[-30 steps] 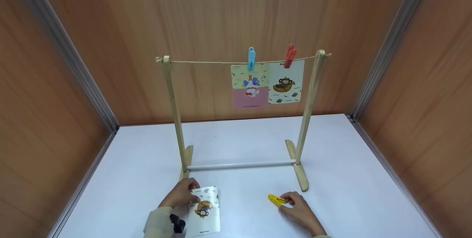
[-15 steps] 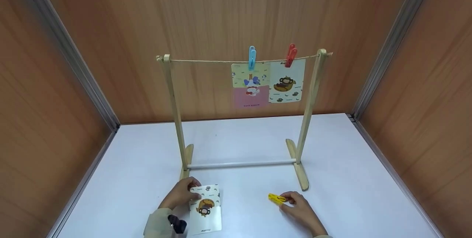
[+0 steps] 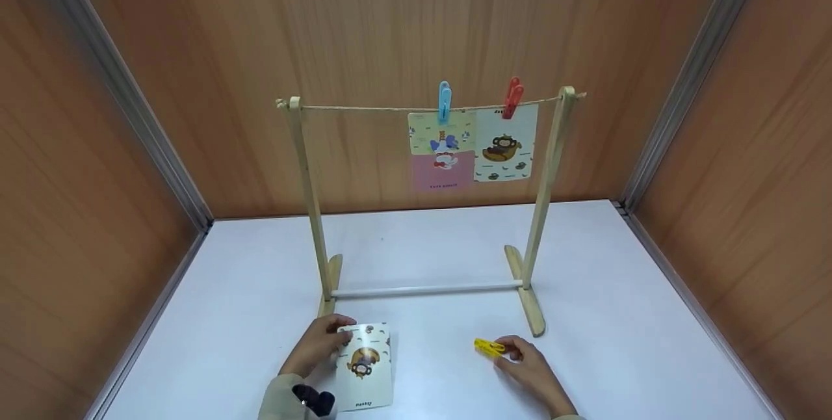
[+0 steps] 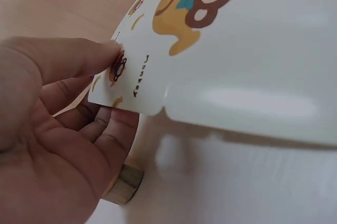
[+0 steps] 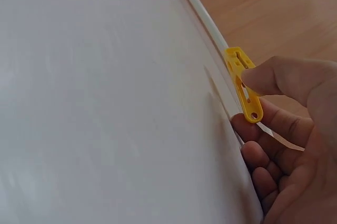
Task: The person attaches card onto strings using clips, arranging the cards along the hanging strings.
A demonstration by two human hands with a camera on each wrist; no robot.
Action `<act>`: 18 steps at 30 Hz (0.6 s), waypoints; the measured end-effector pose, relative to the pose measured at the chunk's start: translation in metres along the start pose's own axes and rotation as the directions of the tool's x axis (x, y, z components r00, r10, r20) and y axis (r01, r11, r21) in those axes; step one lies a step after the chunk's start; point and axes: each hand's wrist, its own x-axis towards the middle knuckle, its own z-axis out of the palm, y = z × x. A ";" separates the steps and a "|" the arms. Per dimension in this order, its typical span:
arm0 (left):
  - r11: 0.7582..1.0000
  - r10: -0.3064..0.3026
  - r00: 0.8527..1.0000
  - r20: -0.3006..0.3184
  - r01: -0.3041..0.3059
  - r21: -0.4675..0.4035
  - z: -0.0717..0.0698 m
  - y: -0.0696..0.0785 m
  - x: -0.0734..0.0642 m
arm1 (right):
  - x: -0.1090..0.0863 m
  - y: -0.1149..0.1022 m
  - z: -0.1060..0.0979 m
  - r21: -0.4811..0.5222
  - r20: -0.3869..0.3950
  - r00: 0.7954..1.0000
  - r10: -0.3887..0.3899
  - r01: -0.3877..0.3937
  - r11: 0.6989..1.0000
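Note:
My left hand [image 3: 320, 346] pinches the left edge of a white monkey-print card [image 3: 367, 384] at the front of the table. In the left wrist view the thumb lies on the printed face of the card [image 4: 253, 66], with the fingers behind it. The picture is upside down in the head view. To the right, my right hand [image 3: 530, 368] pinches a yellow clothespin [image 3: 489, 347] between thumb and fingers. The right wrist view shows the clothespin [image 5: 244, 84] with its holed end toward the fingers.
Behind the hands stands a wooden rack [image 3: 310, 205] with a string [image 3: 364, 108] across its top. A blue clothespin [image 3: 444, 101] and a red clothespin [image 3: 513, 98] hold a yellow-and-pink card [image 3: 443, 171] and another monkey card [image 3: 504, 166]. Wooden panels enclose the white table [image 3: 617, 316].
My left hand has shifted the card slightly up and to the right, and straightened it a little. The right hand stays in nearly the same place with the yellow clothespin.

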 end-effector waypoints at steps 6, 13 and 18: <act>0.994 -0.022 1.000 -0.008 0.021 -0.110 0.001 -0.001 0.000 | 0.003 -0.002 0.002 0.056 -0.022 0.997 0.074 -0.073 0.996; 0.976 -0.070 0.996 -0.059 0.056 -0.212 0.005 -0.002 0.002 | 0.004 -0.005 0.002 0.092 -0.049 0.997 0.056 -0.051 0.994; 0.958 -0.103 0.990 -0.098 0.072 -0.278 0.005 0.000 0.000 | 0.004 -0.007 0.001 0.091 -0.043 0.997 0.068 -0.063 0.994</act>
